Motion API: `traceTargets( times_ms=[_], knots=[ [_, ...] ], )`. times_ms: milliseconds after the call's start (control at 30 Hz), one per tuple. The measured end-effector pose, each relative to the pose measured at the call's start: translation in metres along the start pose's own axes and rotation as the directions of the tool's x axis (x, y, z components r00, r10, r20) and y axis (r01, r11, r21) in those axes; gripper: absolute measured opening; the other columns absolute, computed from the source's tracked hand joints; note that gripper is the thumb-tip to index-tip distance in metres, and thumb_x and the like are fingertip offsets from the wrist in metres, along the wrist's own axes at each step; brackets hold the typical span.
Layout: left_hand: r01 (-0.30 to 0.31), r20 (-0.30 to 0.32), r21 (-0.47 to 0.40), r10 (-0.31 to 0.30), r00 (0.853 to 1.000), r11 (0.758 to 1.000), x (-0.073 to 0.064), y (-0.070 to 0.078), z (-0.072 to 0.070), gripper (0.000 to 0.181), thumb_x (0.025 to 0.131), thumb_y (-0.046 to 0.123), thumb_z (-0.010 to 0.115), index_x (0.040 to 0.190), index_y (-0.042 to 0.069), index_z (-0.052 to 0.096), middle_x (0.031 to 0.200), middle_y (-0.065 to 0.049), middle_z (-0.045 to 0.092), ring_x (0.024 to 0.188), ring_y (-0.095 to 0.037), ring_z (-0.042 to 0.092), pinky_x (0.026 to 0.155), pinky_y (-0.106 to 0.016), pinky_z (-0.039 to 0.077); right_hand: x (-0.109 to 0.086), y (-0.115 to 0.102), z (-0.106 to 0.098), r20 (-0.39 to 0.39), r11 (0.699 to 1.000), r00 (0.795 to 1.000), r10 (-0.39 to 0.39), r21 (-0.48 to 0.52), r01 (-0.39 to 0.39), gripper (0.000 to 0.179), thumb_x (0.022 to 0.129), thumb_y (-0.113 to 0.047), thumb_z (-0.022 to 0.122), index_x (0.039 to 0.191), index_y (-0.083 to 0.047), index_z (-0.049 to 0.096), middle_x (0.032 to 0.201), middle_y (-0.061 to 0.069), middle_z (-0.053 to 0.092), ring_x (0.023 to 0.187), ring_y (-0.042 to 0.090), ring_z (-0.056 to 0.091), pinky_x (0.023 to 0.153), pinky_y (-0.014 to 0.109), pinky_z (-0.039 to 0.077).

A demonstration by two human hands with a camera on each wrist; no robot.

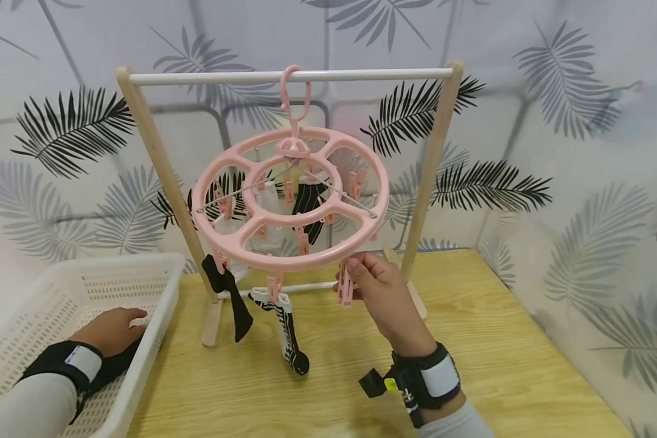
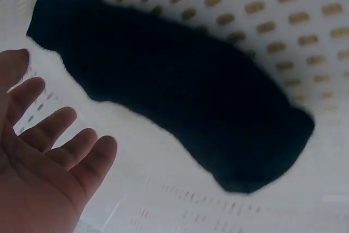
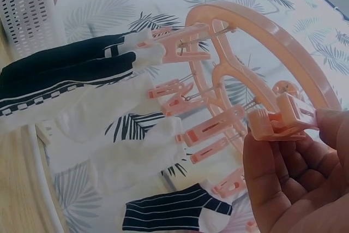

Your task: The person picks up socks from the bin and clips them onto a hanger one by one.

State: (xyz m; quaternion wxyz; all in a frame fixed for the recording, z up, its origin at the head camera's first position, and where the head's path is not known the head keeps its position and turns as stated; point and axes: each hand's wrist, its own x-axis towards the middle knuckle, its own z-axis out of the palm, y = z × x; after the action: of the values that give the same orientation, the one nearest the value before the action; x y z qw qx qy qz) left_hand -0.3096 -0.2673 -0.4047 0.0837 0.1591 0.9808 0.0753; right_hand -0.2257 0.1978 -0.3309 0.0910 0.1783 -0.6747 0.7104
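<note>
My right hand (image 1: 385,298) pinches a pink clothespin (image 1: 345,285) hanging from the front right of a round pink drying hanger (image 1: 285,261). No sock shows in this clothespin (image 3: 275,121) in the right wrist view. Inside the white basket (image 1: 166,316) is my left hand (image 1: 109,330), its fingers spread and loosely bent. Beside those fingers, apart from them, a black sock (image 2: 174,85) lies on the basket's perforated surface. Clipped along the hanger's front are a black sock (image 1: 234,298) and a black-and-white patterned sock (image 1: 285,325).
A wooden stand (image 1: 164,164) with a white top bar (image 1: 213,78) bears the hanger by its hook. White socks (image 3: 128,151) and a black striped sock (image 3: 169,208) hang farther round it. Beneath is a wood-grain table (image 1: 504,365); a leaf-patterned cloth (image 1: 575,243) stands behind.
</note>
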Motion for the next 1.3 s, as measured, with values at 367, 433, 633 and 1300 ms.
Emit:
traceTargets(
  times_ms=[367, 433, 633, 1300],
  knots=[
    [0.055, -0.022, 0.041, -0.054, 0.998, 0.998, -0.001, -0.005, 0.017, 0.041, 0.083, 0.021, 0.064, 0.108, -0.011, 0.06, 0.103, -0.03, 0.063, 0.097, -0.047, 0.055, 0.083, -0.059, 0.045, -0.001, 0.0, 0.002, 0.001, 1.0, 1.0, 0.011, 0.017, -0.011, 0.034, 0.099, -0.026, 0.047, 0.093, 0.006, 0.055, 0.078, 0.01, 0.06, 0.073, 0.039, 0.059, 0.063, 0.034, 0.056],
    [0.055, -0.034, 0.028, -0.054, 0.998, 0.998, -0.002, -0.006, 0.017, 0.038, 0.081, 0.022, 0.066, 0.103, -0.009, 0.062, 0.097, -0.026, 0.065, 0.09, -0.043, 0.058, 0.079, -0.057, 0.047, -0.001, 0.0, 0.002, 0.001, 1.0, 1.0, 0.012, 0.013, -0.012, 0.033, 0.099, -0.025, 0.046, 0.094, 0.006, 0.055, 0.079, 0.01, 0.06, 0.073, 0.037, 0.059, 0.063, 0.033, 0.056],
    [0.07, -0.049, -0.042, -0.072, 0.996, 0.997, -0.005, -0.006, 0.013, 0.015, 0.078, 0.02, 0.066, 0.074, 0.007, 0.06, 0.068, -0.003, 0.058, 0.062, -0.02, 0.05, 0.059, -0.042, 0.043, -0.001, -0.001, 0.002, 0.004, 1.0, 1.0, 0.011, 0.011, -0.011, 0.034, 0.099, -0.026, 0.046, 0.093, 0.006, 0.055, 0.079, 0.011, 0.06, 0.073, 0.037, 0.06, 0.063, 0.034, 0.057],
    [-0.116, -0.118, 0.029, 0.119, 0.986, 0.993, -0.019, 0.014, -0.05, 0.004, 0.081, 0.01, 0.065, 0.083, 0.006, 0.066, 0.075, -0.001, 0.065, 0.066, -0.016, 0.055, 0.062, -0.046, 0.048, 0.0, 0.001, -0.001, 0.022, 1.0, 1.0, -0.006, -0.008, 0.006, 0.037, 0.099, -0.029, 0.046, 0.094, 0.007, 0.055, 0.076, 0.009, 0.061, 0.072, 0.033, 0.061, 0.066, 0.037, 0.057]
  ],
)
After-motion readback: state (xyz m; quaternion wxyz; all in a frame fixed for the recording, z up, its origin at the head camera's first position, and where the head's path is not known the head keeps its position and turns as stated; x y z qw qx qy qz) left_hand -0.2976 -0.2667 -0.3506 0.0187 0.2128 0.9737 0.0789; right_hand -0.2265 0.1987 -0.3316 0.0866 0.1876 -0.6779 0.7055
